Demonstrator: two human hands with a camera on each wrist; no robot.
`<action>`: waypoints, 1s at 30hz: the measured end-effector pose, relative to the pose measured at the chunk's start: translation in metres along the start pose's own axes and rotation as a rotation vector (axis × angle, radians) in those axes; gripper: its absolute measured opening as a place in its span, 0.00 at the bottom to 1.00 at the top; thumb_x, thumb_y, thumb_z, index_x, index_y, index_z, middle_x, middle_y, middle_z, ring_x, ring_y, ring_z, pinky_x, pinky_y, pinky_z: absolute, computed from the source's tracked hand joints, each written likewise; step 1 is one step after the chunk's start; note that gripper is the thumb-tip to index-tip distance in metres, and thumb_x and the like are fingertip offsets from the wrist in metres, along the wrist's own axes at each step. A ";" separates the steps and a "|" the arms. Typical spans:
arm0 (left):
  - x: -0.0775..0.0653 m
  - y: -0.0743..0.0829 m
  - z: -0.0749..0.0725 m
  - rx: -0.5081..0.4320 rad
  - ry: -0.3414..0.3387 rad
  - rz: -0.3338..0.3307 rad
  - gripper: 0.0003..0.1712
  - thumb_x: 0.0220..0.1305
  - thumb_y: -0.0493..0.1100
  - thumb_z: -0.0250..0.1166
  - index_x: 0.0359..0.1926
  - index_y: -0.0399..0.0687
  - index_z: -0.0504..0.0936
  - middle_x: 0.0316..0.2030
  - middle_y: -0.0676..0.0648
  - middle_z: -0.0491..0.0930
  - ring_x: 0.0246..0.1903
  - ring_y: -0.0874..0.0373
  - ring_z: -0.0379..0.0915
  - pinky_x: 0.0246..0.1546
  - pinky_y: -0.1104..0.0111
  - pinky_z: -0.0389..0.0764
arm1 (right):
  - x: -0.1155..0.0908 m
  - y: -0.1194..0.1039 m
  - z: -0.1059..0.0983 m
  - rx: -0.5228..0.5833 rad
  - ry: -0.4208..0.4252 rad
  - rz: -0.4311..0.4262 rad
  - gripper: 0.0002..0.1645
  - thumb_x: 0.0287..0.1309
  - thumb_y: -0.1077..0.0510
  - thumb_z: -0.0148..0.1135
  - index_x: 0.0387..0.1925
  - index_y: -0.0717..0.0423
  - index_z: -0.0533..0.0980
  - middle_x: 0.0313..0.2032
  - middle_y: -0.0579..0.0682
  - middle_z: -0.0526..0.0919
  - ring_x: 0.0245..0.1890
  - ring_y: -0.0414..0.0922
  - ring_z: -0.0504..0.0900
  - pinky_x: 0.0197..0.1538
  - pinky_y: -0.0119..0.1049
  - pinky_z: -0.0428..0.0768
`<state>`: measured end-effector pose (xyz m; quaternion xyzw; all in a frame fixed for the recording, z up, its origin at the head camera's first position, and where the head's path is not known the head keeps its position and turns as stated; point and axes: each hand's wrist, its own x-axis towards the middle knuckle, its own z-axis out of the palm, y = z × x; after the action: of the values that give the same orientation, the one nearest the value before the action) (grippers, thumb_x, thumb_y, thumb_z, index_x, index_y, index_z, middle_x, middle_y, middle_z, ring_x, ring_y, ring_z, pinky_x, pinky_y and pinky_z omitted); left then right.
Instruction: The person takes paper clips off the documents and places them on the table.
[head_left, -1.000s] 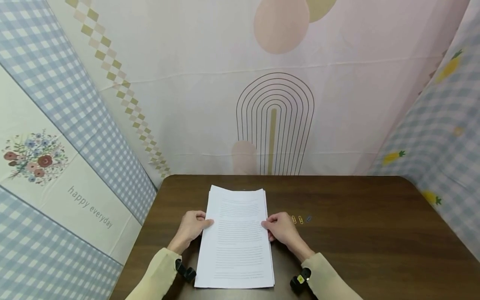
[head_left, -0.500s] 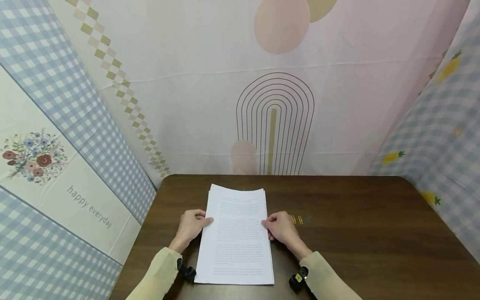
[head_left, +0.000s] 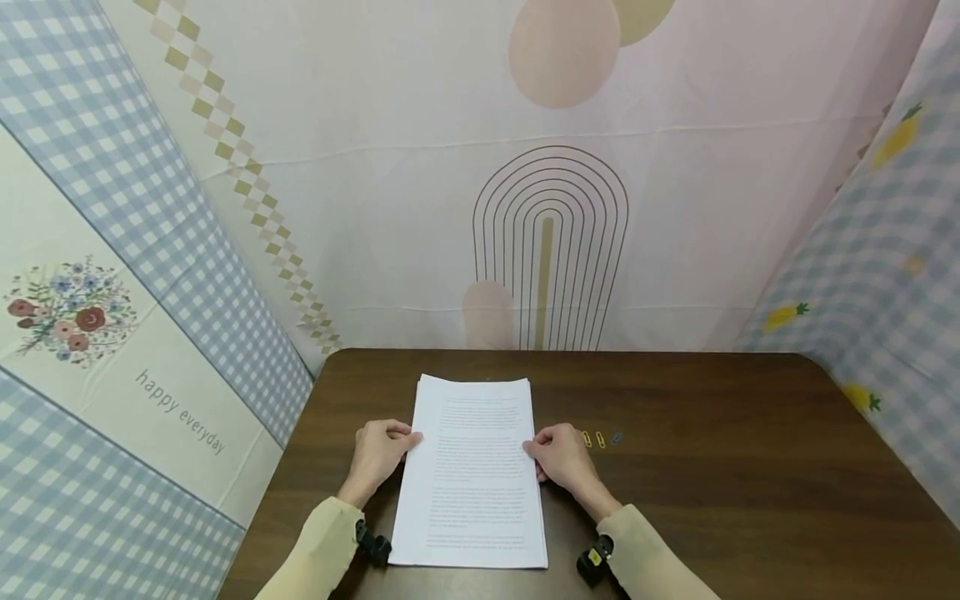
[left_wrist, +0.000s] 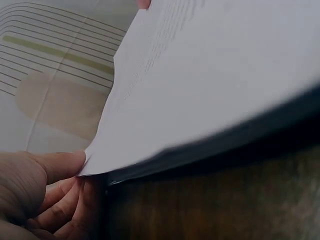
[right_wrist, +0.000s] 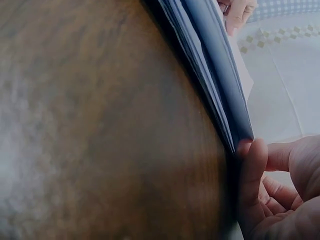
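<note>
A stack of white printed sheets [head_left: 480,483] lies lengthwise before me, held between both hands. At its left edge my left hand [head_left: 377,457] pinches the paper. The left wrist view shows the thumb [left_wrist: 67,164] on top and the other fingers curled below. My right hand [head_left: 564,458] pinches the opposite edge at about the same height. In the right wrist view the layered edges of the sheets [right_wrist: 200,60] show slightly fanned apart, with the fingertips right at the edge. Two yellow paper clips [head_left: 601,439] and a blue paper clip [head_left: 617,437] lie just right of my right hand.
The dark brown wooden table [head_left: 712,483] stretches widely to the right of the papers. Behind its far edge hangs a pale patterned cloth [head_left: 390,208]. Checked cloths hang at the left [head_left: 135,150] and at the right.
The near edge of the stack has shifted slightly away from me, and its far left corner sits a little lower. My left thumb has drawn back toward the paper's edge.
</note>
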<state>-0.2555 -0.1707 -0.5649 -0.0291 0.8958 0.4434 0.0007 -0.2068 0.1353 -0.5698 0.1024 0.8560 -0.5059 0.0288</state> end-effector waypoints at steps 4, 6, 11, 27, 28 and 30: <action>0.001 -0.002 0.001 0.021 -0.005 0.003 0.10 0.66 0.43 0.78 0.40 0.40 0.92 0.29 0.47 0.91 0.24 0.61 0.83 0.26 0.69 0.82 | 0.001 0.000 0.001 -0.017 0.006 -0.005 0.11 0.69 0.61 0.69 0.30 0.61 0.85 0.16 0.48 0.81 0.12 0.37 0.77 0.18 0.28 0.79; 0.001 -0.002 0.001 0.029 -0.011 0.007 0.09 0.66 0.43 0.78 0.39 0.40 0.92 0.29 0.47 0.91 0.23 0.62 0.83 0.26 0.69 0.81 | 0.001 0.001 0.001 -0.023 0.013 -0.013 0.11 0.69 0.61 0.70 0.30 0.61 0.85 0.16 0.48 0.81 0.13 0.38 0.78 0.19 0.28 0.79; 0.001 -0.002 0.001 0.042 -0.017 0.009 0.09 0.65 0.43 0.79 0.37 0.41 0.91 0.28 0.48 0.91 0.22 0.62 0.82 0.25 0.69 0.80 | -0.001 0.002 0.001 -0.028 0.024 -0.021 0.10 0.69 0.61 0.70 0.30 0.61 0.85 0.17 0.48 0.81 0.13 0.38 0.78 0.19 0.29 0.79; 0.001 -0.001 -0.002 0.083 -0.086 -0.007 0.10 0.64 0.43 0.79 0.35 0.42 0.87 0.28 0.47 0.89 0.21 0.59 0.83 0.24 0.69 0.81 | -0.003 0.001 -0.001 -0.068 0.035 -0.024 0.12 0.68 0.61 0.70 0.27 0.59 0.84 0.15 0.48 0.80 0.12 0.39 0.77 0.18 0.27 0.75; 0.002 0.000 -0.002 0.085 -0.092 -0.007 0.11 0.65 0.43 0.79 0.35 0.42 0.87 0.28 0.47 0.89 0.22 0.59 0.84 0.25 0.69 0.81 | -0.002 0.001 -0.001 -0.070 0.035 -0.027 0.12 0.67 0.61 0.70 0.27 0.59 0.83 0.15 0.48 0.80 0.12 0.38 0.77 0.18 0.27 0.75; 0.003 0.001 -0.001 0.083 -0.107 -0.010 0.10 0.65 0.43 0.79 0.35 0.42 0.87 0.28 0.46 0.88 0.22 0.59 0.84 0.25 0.68 0.82 | -0.002 0.004 -0.003 -0.079 0.042 -0.027 0.12 0.67 0.61 0.71 0.26 0.59 0.83 0.15 0.48 0.80 0.12 0.38 0.77 0.17 0.27 0.75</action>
<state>-0.2582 -0.1708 -0.5638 -0.0098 0.9121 0.4066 0.0522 -0.2044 0.1392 -0.5712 0.1003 0.8770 -0.4698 0.0083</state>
